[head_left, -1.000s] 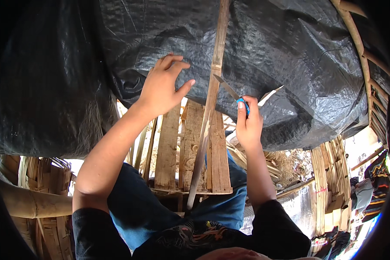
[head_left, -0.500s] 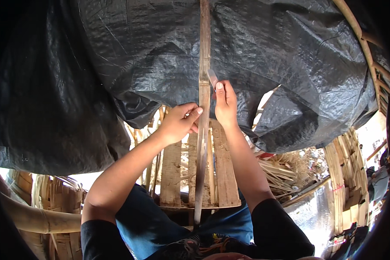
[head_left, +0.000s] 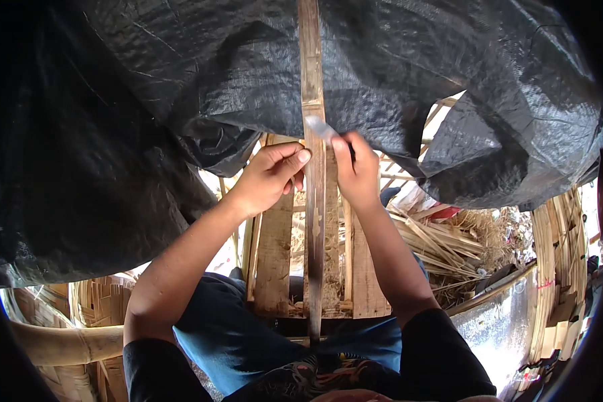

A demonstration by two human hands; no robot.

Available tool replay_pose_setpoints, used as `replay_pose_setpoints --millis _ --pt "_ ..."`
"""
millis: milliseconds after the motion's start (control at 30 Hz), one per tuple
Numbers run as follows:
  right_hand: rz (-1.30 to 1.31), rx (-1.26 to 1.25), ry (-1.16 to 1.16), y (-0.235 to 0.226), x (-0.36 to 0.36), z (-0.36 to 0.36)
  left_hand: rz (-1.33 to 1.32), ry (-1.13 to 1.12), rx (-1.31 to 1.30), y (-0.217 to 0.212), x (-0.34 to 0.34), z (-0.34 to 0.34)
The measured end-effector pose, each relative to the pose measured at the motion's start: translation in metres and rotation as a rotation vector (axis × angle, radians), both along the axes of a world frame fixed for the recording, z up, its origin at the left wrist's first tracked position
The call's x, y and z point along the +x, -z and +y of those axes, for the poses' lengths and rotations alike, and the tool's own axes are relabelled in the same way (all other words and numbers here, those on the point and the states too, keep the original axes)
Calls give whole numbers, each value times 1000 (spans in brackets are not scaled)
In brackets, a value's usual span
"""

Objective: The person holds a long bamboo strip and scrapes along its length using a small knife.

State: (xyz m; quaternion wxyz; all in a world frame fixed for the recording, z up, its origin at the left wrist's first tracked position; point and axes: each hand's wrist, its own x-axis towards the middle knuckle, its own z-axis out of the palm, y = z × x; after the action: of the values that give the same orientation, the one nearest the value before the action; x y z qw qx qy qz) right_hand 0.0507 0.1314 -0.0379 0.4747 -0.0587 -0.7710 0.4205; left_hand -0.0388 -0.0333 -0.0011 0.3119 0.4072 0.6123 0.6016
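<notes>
Holds the bare left hand (head_left: 266,175) half-curled at ten o'clock, with thumb tip at the edge of a long, narrow brown bamboo strip (head_left: 314,221) running twelve to six; cannot tell whether gripping it. Angles a blurred grey-bladed knife (head_left: 321,128) over the strip, clasped in the closed bare right hand (head_left: 360,172) at two.

The camera sits on the person's head and looks down. It is close: the legs (head_left: 214,342) and shirt (head_left: 442,355) are at the bottom, and the left hand (head_left: 268,177) and right hand (head_left: 360,175) are near the middle. The stick (head_left: 315,228) runs up the center. The view is wide and round, with dark corners.
</notes>
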Motion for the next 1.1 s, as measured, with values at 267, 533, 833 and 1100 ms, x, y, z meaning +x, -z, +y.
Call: replay_pose_setpoints --millis 267,533,833,1100 --pt "38 55 -11 -6 2 -2 85 -17 7 5 -3 1" --pt "107 226 44 -9 1 -5 86 33 27 -1 -5 1" --pt "45 253 47 0 16 -12 62 -1 23 4 -4 -2" --pt "-51 172 139 25 36 -19 49 -48 72 8 3 2"
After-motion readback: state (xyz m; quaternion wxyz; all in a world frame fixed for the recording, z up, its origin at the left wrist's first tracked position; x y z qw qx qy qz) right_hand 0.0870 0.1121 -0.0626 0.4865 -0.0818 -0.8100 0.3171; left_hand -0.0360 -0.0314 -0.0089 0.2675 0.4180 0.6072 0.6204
